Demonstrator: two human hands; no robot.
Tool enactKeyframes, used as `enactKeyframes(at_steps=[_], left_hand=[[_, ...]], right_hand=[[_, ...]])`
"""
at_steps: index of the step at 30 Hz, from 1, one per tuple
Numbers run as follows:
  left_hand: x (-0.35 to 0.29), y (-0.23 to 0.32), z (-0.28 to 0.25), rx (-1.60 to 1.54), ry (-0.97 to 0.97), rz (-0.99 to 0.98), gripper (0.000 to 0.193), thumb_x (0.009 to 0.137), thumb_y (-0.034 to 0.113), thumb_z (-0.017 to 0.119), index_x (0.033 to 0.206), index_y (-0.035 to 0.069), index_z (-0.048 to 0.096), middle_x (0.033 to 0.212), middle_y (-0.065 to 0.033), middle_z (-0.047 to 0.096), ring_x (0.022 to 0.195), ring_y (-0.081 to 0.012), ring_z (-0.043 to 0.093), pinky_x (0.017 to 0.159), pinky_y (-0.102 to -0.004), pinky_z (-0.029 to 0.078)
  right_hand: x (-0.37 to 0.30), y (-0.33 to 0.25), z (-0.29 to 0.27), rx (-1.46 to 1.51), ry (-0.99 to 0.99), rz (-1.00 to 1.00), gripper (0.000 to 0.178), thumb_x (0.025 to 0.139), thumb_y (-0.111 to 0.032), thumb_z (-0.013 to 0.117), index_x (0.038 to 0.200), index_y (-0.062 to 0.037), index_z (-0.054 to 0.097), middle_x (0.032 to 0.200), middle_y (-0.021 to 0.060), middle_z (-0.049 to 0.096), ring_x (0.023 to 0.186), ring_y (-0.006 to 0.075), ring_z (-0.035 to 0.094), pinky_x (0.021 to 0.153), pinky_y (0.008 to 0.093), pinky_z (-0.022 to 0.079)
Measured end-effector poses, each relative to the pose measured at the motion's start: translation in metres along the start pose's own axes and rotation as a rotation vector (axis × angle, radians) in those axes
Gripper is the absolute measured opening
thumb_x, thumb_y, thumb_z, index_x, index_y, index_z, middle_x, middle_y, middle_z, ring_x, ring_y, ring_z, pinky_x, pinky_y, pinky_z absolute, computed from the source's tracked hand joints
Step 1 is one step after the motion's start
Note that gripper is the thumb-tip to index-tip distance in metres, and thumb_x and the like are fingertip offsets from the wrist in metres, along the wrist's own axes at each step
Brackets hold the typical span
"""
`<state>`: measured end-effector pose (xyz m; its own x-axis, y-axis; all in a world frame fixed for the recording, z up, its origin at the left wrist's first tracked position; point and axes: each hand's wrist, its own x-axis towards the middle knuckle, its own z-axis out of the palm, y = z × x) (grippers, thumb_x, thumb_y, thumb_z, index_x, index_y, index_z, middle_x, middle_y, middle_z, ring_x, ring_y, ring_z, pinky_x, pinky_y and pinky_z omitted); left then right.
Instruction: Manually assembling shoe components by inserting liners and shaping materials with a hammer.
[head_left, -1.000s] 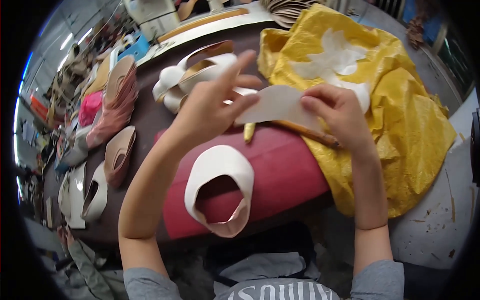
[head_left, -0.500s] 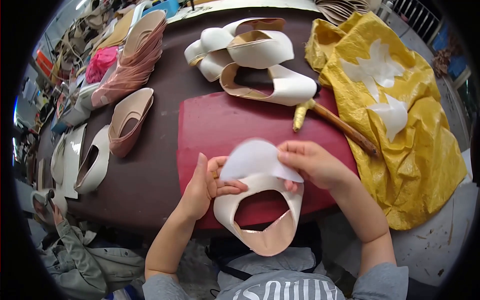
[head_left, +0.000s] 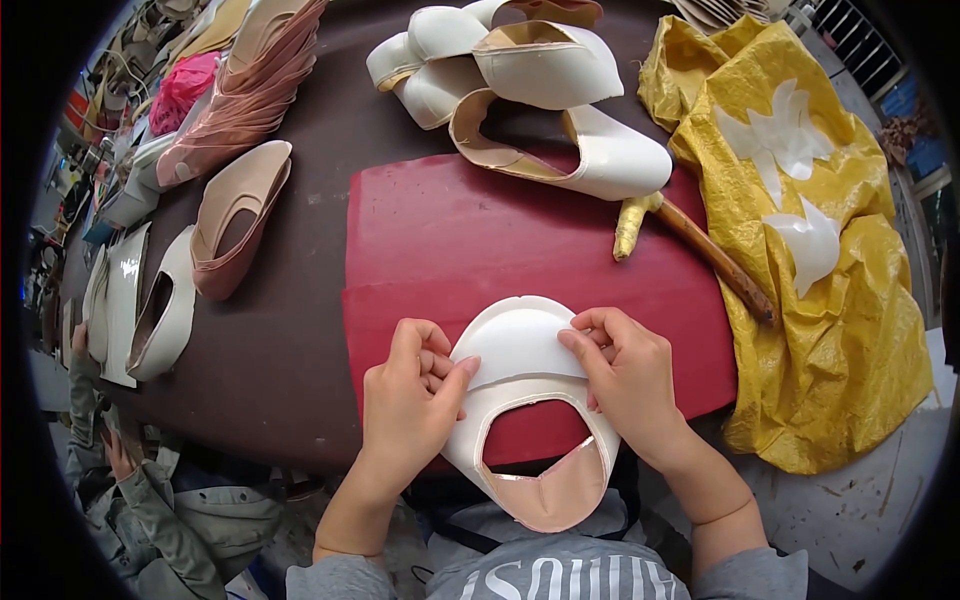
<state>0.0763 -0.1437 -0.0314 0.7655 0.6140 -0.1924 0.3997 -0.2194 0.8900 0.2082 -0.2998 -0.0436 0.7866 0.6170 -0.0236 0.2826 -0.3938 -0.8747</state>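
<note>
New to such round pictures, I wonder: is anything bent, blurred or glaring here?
Head view: black corners, and the near edge of the brown table bows; head view, centre: left hand, right hand and white piece look fairly sharp; head view, left: bright glare on the pale board; head view, middle: faint sheen on the red mat.

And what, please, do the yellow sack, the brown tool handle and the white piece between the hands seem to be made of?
Yellow sack: probably plastic, crinkled with shiny highlights.
Brown tool handle: likely wood, smooth, with darker patches.
White piece: smooth, evenly white sheet, perhaps plastic or stiff fabric; I cannot tell.
</note>
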Motion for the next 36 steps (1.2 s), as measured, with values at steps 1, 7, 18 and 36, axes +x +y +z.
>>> enactKeyframes(at_steps=[1,7,18,36], left_hand=[[0.001,0.000,0.000,0.023,0.005,-0.009,0.023,0.085,0.003,0.070,0.095,0.002,0.049,0.065,-0.0044,0.059,0.045,-0.0092,0.056,0.039,-0.0201,0.039],[0.003,-0.003,0.003,0.049,0.023,0.020,0.022,0.084,0.003,0.070,0.092,0.003,0.049,0.060,-0.0023,0.057,0.043,-0.0084,0.054,0.039,-0.0197,0.037],[0.004,-0.013,0.003,0.453,0.078,0.201,0.020,0.087,0.012,0.069,0.092,0.006,0.050,0.069,-0.0021,0.059,0.050,-0.0130,0.053,0.047,-0.0265,0.043],[-0.069,0.035,-0.038,-0.053,0.239,1.118,0.015,0.085,0.006,0.066,0.098,0.007,0.058,0.112,-0.0096,0.065,0.090,-0.0196,0.066,0.068,-0.0267,0.051]], right_hand=[[0.001,0.001,0.000,-0.020,0.025,-0.026,0.008,0.089,-0.003,0.064,0.093,0.0043,0.064,0.068,0.0043,0.060,0.040,0.0066,0.045,0.035,0.0189,0.035],[0.002,0.000,0.003,-0.021,0.060,-0.004,0.009,0.088,-0.004,0.065,0.093,0.0037,0.064,0.068,0.0044,0.059,0.038,0.0069,0.043,0.034,0.0196,0.033],[0.008,0.009,0.007,-0.350,0.105,-0.106,0.013,0.089,-0.010,0.065,0.091,0.0025,0.063,0.076,0.0051,0.060,0.049,0.0100,0.049,0.043,0.0228,0.038],[-0.073,-0.040,-0.046,0.998,-0.215,0.046,0.036,0.103,-0.024,0.047,0.119,0.0049,0.061,0.091,0.0110,0.065,0.064,0.0130,0.055,0.058,0.0197,0.045]])
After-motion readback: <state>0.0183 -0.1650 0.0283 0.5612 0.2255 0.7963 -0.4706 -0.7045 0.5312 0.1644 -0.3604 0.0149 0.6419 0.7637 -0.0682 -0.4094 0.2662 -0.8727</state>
